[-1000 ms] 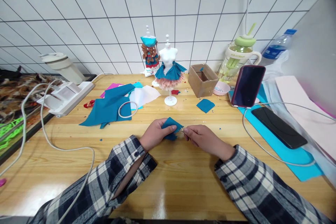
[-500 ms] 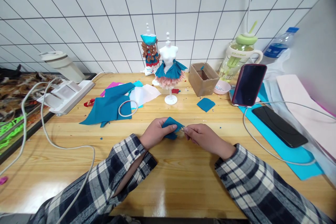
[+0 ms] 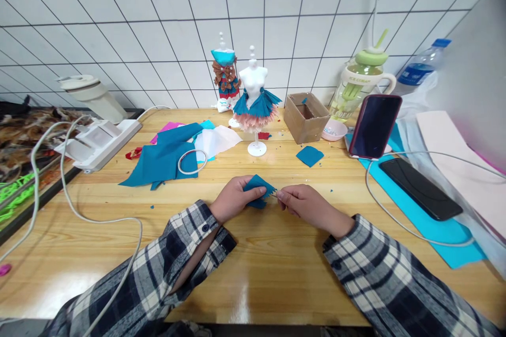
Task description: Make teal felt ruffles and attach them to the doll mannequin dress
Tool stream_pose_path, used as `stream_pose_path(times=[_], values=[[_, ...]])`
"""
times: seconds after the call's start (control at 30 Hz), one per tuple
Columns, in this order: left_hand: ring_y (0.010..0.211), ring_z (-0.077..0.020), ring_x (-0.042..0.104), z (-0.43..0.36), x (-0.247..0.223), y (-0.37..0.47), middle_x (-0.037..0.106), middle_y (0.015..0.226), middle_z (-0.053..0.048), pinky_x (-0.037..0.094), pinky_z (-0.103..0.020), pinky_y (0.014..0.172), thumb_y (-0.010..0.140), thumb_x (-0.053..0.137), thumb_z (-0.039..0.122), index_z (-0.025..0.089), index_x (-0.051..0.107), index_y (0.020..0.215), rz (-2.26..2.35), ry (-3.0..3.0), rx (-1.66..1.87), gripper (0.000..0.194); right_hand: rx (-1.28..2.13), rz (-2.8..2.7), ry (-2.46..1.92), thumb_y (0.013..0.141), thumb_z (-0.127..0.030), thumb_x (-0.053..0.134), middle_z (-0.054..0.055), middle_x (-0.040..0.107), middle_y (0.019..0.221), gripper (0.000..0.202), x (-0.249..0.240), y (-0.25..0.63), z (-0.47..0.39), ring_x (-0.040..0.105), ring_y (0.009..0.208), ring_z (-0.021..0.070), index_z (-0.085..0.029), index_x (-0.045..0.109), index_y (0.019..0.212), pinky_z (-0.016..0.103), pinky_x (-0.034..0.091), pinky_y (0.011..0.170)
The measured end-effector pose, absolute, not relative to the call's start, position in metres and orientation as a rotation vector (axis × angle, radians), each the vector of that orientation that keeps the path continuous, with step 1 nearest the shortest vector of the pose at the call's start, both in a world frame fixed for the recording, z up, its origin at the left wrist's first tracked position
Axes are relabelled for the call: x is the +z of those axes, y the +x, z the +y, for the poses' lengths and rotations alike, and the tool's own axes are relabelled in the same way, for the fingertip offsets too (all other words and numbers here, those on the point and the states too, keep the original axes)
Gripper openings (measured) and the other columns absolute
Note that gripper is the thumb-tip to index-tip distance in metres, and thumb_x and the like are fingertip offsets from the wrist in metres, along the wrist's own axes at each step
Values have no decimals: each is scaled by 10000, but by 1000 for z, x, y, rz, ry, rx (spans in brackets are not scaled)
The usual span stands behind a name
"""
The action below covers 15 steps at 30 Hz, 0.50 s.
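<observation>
Thumb and fingers of my left hand (image 3: 237, 198) pinch a small teal paper piece (image 3: 255, 183) with a jagged right edge, at the middle of the table. My right hand (image 3: 302, 201) is closed on a thin metal tool (image 3: 274, 194) whose tip meets that jagged edge; most of the tool is hidden in my fingers. Behind my hands stands a small white dress form (image 3: 253, 84) with a teal and pink paper skirt. A loose teal square (image 3: 310, 156) lies behind my right hand.
Teal sheets (image 3: 166, 155) and a white ring (image 3: 192, 162) lie left. A second dressed form (image 3: 225, 76), a cardboard box (image 3: 304, 121) and a pink bowl (image 3: 334, 130) stand behind. On the right are a propped phone (image 3: 375, 126), a black phone (image 3: 421, 188) and a cable.
</observation>
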<state>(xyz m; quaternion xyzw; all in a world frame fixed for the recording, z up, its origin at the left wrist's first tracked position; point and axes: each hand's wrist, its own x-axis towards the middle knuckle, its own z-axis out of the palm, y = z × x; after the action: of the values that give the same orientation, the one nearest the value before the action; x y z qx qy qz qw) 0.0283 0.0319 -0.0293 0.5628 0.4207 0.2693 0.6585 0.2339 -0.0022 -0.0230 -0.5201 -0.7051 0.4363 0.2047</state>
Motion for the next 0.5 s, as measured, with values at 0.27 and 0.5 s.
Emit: stream_pose_path(times=[0.27,0.5], values=[[622,-111,532,32,-29,28,561,661,22,479,-245,610,698,724,385,123,631,770,941,1249,650,288,1283,-1930,-1445,926,-497,372,-34,478,505,458,-23,235,-3,453,494,108,-183,593,676,236,335,526],[621,-118,556,31,-28,29,586,676,13,486,-252,612,697,728,394,123,632,782,945,1234,626,300,1305,-1910,-1445,927,-500,366,-30,493,508,462,-21,235,-4,479,497,111,-183,613,700,232,347,517]])
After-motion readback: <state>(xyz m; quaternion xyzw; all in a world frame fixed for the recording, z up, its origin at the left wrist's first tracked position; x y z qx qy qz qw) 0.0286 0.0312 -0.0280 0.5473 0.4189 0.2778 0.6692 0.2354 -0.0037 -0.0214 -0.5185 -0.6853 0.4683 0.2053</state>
